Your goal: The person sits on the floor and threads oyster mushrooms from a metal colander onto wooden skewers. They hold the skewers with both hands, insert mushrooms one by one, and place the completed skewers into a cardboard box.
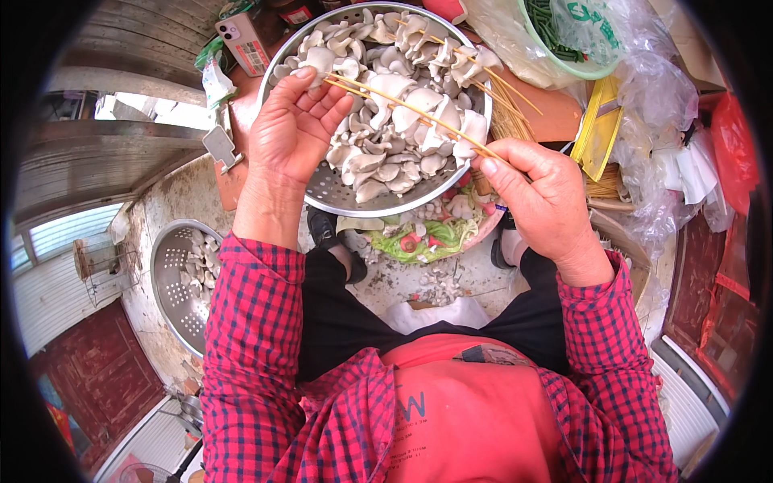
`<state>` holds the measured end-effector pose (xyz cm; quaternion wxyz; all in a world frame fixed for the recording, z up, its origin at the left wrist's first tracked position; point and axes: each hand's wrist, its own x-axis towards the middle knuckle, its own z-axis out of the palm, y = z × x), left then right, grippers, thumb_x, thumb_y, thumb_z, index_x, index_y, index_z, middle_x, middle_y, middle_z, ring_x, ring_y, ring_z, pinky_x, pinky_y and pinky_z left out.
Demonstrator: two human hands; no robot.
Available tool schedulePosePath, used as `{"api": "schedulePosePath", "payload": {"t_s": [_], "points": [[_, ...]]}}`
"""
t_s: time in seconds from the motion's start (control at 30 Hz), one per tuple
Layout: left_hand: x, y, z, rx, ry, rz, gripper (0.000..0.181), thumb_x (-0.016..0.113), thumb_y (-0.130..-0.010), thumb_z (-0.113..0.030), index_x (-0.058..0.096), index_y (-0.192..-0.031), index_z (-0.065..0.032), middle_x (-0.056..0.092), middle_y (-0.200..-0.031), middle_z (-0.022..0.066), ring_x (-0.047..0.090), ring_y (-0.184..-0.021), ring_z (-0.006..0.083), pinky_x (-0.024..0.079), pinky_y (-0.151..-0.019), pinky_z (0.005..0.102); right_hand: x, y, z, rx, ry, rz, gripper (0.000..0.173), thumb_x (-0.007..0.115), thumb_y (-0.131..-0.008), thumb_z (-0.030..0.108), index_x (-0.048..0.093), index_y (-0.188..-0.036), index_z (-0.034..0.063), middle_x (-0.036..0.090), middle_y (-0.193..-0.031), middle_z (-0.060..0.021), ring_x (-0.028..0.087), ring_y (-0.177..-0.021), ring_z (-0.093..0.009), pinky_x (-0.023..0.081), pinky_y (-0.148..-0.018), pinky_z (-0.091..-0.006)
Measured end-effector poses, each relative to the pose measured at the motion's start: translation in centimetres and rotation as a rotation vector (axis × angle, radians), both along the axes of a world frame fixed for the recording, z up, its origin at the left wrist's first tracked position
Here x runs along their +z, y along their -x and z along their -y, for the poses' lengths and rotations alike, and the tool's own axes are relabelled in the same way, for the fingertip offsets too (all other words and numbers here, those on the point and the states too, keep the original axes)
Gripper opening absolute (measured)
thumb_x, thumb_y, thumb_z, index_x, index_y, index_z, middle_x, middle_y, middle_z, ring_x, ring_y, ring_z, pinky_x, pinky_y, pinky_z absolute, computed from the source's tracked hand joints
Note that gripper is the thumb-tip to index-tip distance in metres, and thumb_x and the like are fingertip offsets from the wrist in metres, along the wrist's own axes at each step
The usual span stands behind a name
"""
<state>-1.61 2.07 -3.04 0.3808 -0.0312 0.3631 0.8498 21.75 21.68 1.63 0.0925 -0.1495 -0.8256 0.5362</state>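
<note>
A large metal colander (319, 196) heaped with oyster mushrooms (368, 163) stands before me. Over it, my right hand (531, 196) grips the lower right ends of two bamboo skewers (416, 110), on which several mushroom pieces (420, 102) are threaded. At the skewers' upper left ends is my left hand (299, 124), palm up, its thumb by a mushroom piece (319, 59); whether it pinches that piece is not clear. More loaded skewers (513, 90) rest across the colander's upper right rim. Just outside the rim lies a bundle of bare skewers (510, 118).
Below the colander, a basin (483, 232) holds cabbage leaves and scraps. A second colander (175, 284) with mushroom pieces sits at left. A phone (243, 43) leans at upper left; a green basin (586, 71) of green beans, plastic bags (649, 90) and yellow packaging (598, 130) lie at right.
</note>
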Motion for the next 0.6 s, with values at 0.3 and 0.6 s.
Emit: {"api": "schedulePosePath", "payload": {"t_s": [0.3,0.6], "points": [[0.4,-1.3,-0.8,-0.011,0.085,0.013,0.014,0.067,-0.095,-0.012,0.065,-0.104,-0.0012,0.072,-0.091,0.0121,0.072,-0.087,0.0262,0.063,-0.081,0.0427,-0.5,-0.2,-0.2,-0.026,-0.074,-0.049,0.013,0.064,-0.095,0.012,0.073,-0.098,0.0017,0.065,-0.070,-0.0077,0.061,-0.062,-0.014,0.049,-0.060,-0.0302],[1.1,-4.2,-2.0,-0.103,0.249,-0.103,0.019,0.067,-0.093,-0.011,0.066,-0.107,0.0018,0.069,-0.097,0.0148,0.070,-0.088,0.0259,0.063,-0.082,0.0443,-0.4,-0.1,-0.1,-0.020,-0.065,-0.027,0.013,0.064,-0.095,0.012,0.072,-0.096,0.0013,0.066,-0.070,-0.0088,0.063,-0.062,-0.016,0.049,-0.059,-0.0315]]}}
